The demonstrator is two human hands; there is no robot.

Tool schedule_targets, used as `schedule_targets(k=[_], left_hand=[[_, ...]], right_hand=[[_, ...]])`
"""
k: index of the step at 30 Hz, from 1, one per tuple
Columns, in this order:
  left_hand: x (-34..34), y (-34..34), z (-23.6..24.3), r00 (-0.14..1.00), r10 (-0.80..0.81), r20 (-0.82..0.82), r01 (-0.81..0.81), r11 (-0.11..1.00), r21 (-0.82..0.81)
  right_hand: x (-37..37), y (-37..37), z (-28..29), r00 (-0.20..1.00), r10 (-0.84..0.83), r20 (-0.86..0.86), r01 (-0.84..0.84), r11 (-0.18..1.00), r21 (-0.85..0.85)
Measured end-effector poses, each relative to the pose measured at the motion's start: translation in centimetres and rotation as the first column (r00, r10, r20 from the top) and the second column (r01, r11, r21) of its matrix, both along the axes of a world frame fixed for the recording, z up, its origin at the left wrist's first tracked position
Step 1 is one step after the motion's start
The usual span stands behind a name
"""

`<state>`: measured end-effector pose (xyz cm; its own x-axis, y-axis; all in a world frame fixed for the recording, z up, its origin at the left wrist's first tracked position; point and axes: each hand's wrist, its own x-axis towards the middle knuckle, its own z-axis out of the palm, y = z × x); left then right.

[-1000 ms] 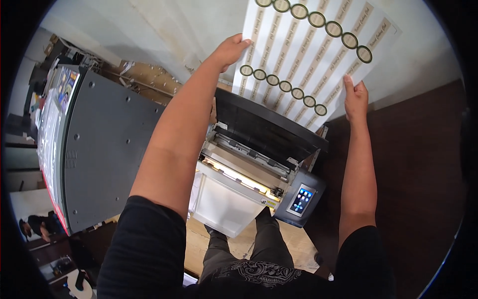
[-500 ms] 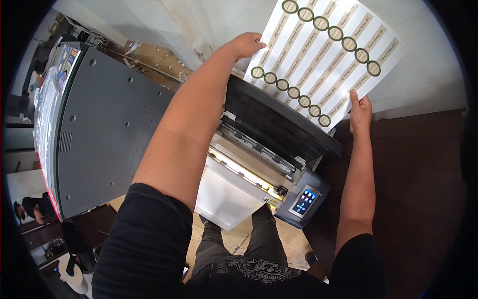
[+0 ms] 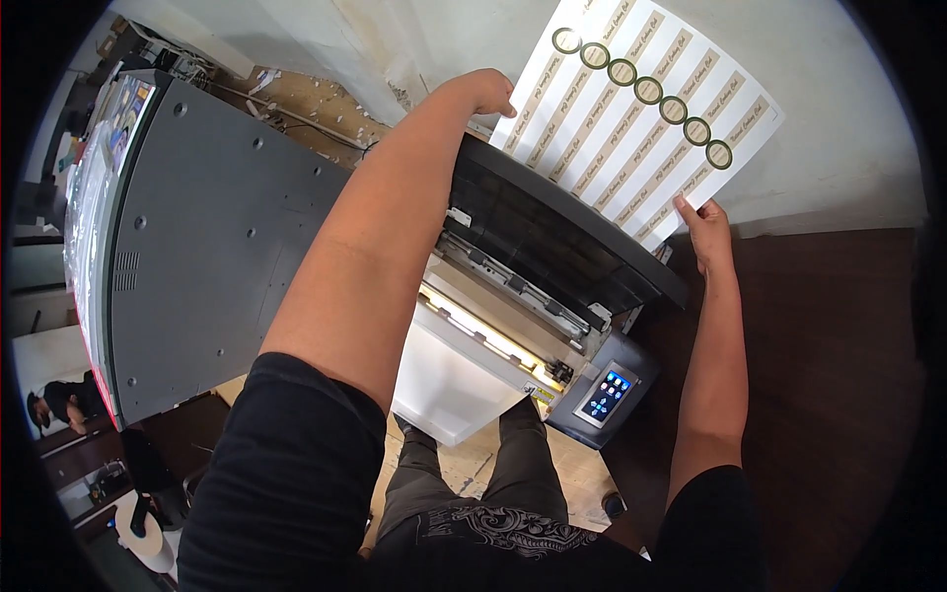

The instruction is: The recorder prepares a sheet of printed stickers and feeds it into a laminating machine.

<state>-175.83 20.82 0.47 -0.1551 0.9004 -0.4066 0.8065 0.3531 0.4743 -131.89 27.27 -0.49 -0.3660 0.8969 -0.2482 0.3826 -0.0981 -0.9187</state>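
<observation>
A white sheet of printed labels (image 3: 602, 148), with rows of beige strips and green-ringed round labels, is held up behind the raised dark lid (image 3: 562, 212) of a machine. My left hand (image 3: 493, 94) grips the sheet's left edge, its fingers partly hidden. On the right edge, my right hand (image 3: 705, 229) pinches the sheet with the thumb on its front. The lid hides the sheet's lower part. Below the lid lies the open machine (image 3: 503, 335), which looks like a cutter or printer, with a lit strip and rollers inside.
A lit touch panel (image 3: 607, 395) sits at the machine's right end, and a white tray (image 3: 449, 380) juts from its front toward my legs. To the left stands a large grey cabinet (image 3: 217, 247). A pale wall (image 3: 819, 148) rises behind. Far left, another person (image 3: 67, 403) is visible.
The sheet has gone down behind the lid, so its lower row of round labels is now hidden. Both hands still hold it and have shifted slightly.
</observation>
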Motion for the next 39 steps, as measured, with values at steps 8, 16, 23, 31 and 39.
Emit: schedule_targets(k=[8,16,23,31,39], left_hand=[[1.5,-1.8,3.0,0.977,0.114,-0.181,-0.078,0.978,0.193],[13.4,-25.6,4.3,0.913,0.388,0.13,-0.333,0.521,0.786],[16.2,-27.9,-4.7,0.967,-0.112,-0.228,0.148,0.977,0.151],[15.4,-24.3,-7.3,0.942,-0.19,-0.276,0.123,0.962,-0.242],[16.5,-24.0,-6.6,0.938,-0.224,-0.265,0.14,0.943,-0.301]], right_hand=[[0.4,-1.2,-1.2,0.993,0.023,0.116,-0.025,1.0,0.016],[0.8,-2.1,-1.5,0.996,0.059,0.066,-0.055,0.996,-0.07],[0.9,-0.8,-2.2,0.987,0.072,0.145,-0.062,0.996,-0.07],[2.2,1.0,-4.3,0.99,0.108,0.096,-0.1,0.992,-0.078],[3.0,2.5,-6.0,0.988,0.131,0.083,-0.125,0.989,-0.077]])
